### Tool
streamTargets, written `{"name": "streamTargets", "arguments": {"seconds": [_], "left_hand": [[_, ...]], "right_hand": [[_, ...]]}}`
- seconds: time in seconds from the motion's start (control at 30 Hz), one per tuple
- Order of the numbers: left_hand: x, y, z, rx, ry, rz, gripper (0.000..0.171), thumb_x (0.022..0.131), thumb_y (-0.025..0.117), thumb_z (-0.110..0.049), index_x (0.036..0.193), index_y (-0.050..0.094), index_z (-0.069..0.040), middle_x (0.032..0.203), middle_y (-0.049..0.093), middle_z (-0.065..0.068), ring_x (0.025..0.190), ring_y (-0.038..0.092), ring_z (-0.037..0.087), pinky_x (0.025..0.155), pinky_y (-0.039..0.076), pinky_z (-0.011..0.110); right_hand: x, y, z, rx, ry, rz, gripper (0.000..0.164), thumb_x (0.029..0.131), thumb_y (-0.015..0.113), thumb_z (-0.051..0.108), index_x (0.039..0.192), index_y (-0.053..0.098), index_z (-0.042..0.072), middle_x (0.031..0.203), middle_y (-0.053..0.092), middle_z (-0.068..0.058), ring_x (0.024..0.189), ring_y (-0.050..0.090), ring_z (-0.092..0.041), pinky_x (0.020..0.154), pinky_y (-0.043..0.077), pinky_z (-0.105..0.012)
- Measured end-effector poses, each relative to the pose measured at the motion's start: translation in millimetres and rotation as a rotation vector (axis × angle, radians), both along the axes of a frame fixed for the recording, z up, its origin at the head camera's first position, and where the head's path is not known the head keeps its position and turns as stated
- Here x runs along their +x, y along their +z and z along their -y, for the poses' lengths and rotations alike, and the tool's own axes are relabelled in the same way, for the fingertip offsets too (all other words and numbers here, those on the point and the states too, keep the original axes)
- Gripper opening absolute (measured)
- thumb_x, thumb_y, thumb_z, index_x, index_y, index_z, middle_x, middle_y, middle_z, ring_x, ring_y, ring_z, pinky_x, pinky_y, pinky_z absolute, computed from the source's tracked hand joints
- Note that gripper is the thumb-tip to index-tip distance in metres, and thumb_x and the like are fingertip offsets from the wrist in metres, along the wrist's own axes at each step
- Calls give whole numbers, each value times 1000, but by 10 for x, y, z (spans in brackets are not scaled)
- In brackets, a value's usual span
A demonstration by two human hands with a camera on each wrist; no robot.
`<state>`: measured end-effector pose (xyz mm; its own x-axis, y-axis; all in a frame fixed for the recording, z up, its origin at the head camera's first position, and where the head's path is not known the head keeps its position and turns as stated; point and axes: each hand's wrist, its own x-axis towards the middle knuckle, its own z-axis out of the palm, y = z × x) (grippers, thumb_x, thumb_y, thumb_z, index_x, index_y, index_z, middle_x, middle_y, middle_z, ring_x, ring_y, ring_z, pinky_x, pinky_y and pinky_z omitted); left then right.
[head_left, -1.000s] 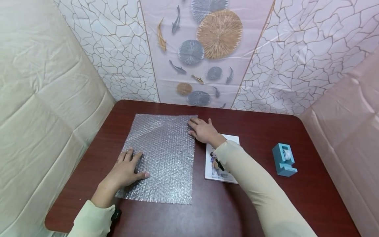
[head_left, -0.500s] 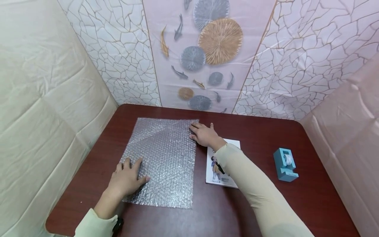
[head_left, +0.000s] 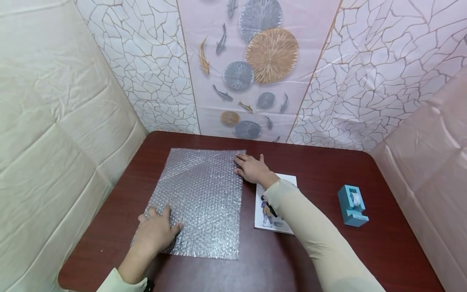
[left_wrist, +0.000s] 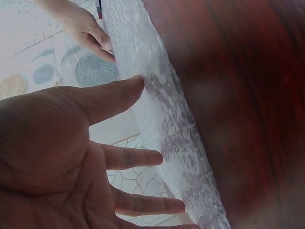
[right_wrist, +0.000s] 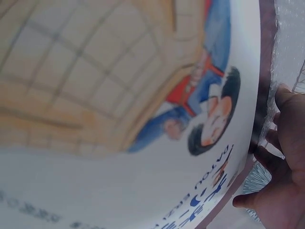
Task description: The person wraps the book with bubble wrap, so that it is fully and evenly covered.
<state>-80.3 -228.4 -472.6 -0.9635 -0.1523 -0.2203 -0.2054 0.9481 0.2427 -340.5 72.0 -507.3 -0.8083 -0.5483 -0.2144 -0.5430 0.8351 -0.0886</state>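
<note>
A sheet of bubble wrap (head_left: 204, 194) lies flat on the dark red table. My left hand (head_left: 155, 233) rests on its near left corner with the fingers spread; the left wrist view shows the fingertips (left_wrist: 152, 157) touching the bubbled surface. At the sheet's far right corner, my right hand (head_left: 251, 168) lies with its fingertips on the edge and the thumb side toward me. Beneath the right forearm is a white book (head_left: 260, 217), partly covered by the sleeve. Its illustrated cover (right_wrist: 119, 95) fills most of the right wrist view.
A light blue tape dispenser (head_left: 352, 207) with a roll of tape stands on the right side of the table (head_left: 317, 162). Padded cream panels (head_left: 54, 121) flank the left side, and a patterned curtain (head_left: 157, 73) hangs behind the far edge.
My left hand has slid toward me along the bubble wrap's left side to its near corner. The right hand stays at the far right corner. The head view has tilted up slightly.
</note>
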Motion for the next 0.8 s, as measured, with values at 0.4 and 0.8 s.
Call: {"name": "streamTargets", "arguments": {"seconds": [0.4,0.8], "left_hand": [[56,19,-34,-30,47,24,91,102,75,-49,149,46,23,134,43,55,120,49,74,71,63,70],[14,36,90,-12,10,24,91,101,76,-47,149,45,24,132,44,55,119,50,72,76,62,70]], "right_hand": [[8,11,-2,2,-2,-10,67,117,43,54,176,33,22,185,26,-4,171,29,-29,130,15,-83],[93,36,-38,-28,-4,-41,66,117,47,52,173,39,19,182,34,-8,168,35,-32,130,17,-82]]}}
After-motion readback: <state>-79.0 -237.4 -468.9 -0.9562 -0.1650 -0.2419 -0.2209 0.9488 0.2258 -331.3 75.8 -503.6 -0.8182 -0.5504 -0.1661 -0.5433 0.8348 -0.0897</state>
